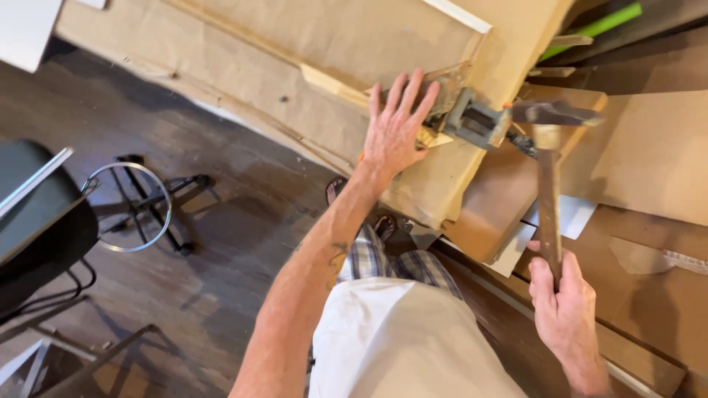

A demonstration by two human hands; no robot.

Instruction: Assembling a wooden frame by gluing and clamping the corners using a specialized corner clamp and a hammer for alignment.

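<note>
Hammer stands in the right hand, fingers wrapped round its handle, head just right of the corner clamp that the left hand, fingers spread flat, steadies on the bench.

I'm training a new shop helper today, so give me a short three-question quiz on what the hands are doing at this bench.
1. True or false: the right hand grips the hammer near the end of its handle.
2. What does the left hand rest on? A) the stool B) the paper-covered frame C) the green tube
3. Which metal tool sits on the frame corner, beside the left hand's fingers?

Key: 1 true; 2 B; 3 the corner clamp.
</note>
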